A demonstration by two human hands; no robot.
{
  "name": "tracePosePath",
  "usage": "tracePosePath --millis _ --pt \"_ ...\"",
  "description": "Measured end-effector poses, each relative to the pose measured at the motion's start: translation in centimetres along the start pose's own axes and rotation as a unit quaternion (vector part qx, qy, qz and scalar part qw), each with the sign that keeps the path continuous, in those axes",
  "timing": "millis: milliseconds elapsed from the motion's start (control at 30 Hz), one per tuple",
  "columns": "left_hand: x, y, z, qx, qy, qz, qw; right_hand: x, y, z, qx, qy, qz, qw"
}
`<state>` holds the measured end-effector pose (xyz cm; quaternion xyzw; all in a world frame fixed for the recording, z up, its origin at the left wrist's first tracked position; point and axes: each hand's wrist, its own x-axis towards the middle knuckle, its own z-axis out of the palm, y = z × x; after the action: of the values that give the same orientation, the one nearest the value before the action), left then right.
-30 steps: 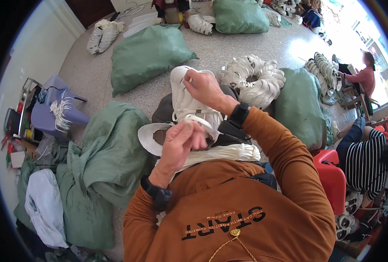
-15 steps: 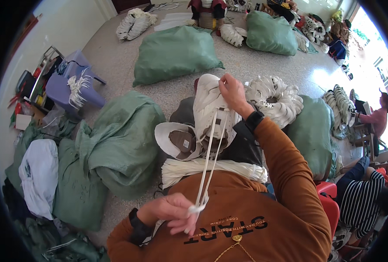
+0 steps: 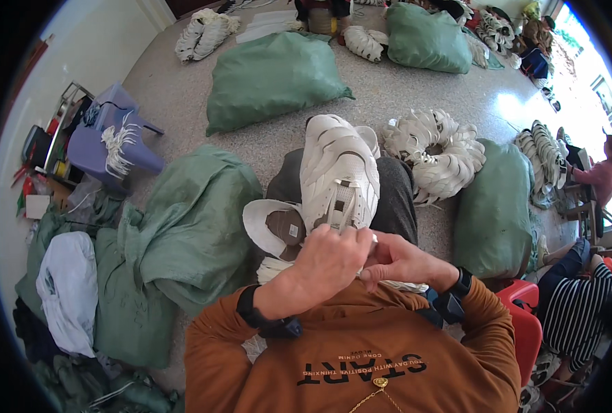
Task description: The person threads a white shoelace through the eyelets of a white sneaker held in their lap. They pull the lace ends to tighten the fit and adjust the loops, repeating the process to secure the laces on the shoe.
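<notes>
Head view — the big change: the L hand (image 3: 330, 260) isn't drawing the laces (image 3: 346, 201) out long toward the waist anymore; it's now sitting up at the ankle end of the white shoe (image 3: 337, 148), and the R hand (image 3: 408, 263), which was steadying the shoe's side, is meeting it there. For the lacing work that's prob. meaning the long pull is done for now & a closer, two-handed handling of the lace is going on, tho the exact move is hidden behind the knuckles. L hand is curling, knuckles up, over the near end of the shoe; can't tell what its fingertips are gripping, if anything. R hand is bending in from the side w/ thumb & forefinger coming together, apparently pinching a short white bit of lace b/w the two hands. Shoe is lying on the dark trousers (image 3: 397, 186), toe pointing away from the body, opening toward the hands; its front half is showing clear just beyond the L knuckles, the R hand sitting nearer the body & off to the right. A white flap w/ brown lining (image 3: 287, 227) is lying just left of the shoe — and a bundle of pale laces (image 3: 271, 270) is resting across the waist, partly covered by both hands.
</notes>
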<state>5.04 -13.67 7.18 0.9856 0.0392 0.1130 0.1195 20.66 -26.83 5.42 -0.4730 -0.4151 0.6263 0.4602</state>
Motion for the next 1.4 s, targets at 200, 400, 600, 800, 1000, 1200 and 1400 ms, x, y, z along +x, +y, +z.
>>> tracePosePath --millis 200,400,600,800,1000,1200,1400 --pt "-0.2 -1.3 1.7 -0.378 0.008 -0.015 0.926 -6.3 -0.8 -9.4 0.232 0.108 -0.066 0.964" --pt "-1.2 -1.6 1.9 -0.475 0.010 0.009 0.880 0.2 -2.6 -12.2 -0.380 0.293 -0.067 0.875" --pt "-1.4 0.1 -2.4 -0.696 -0.012 0.011 0.718 13.2 -2.9 -9.1 -0.509 0.258 -0.253 0.781" --pt "-4.7 -0.3 -2.5 -0.859 -0.056 -0.133 0.490 17.2 0.0 -9.3 -0.579 0.247 -0.251 0.735" --pt "-7.2 1.0 -0.2 -0.906 -0.028 -0.124 0.405 17.7 0.9 -9.3 -0.576 0.260 -0.271 0.726" --pt "-7.1 0.4 -0.9 -0.813 -0.025 -0.141 0.565 17.4 0.1 -9.3 -0.560 0.306 -0.269 0.722" --pt "-5.6 1.2 -3.7 -0.639 -0.013 -0.044 0.768 9.1 -1.2 -8.1 -0.439 0.391 -0.317 0.745"
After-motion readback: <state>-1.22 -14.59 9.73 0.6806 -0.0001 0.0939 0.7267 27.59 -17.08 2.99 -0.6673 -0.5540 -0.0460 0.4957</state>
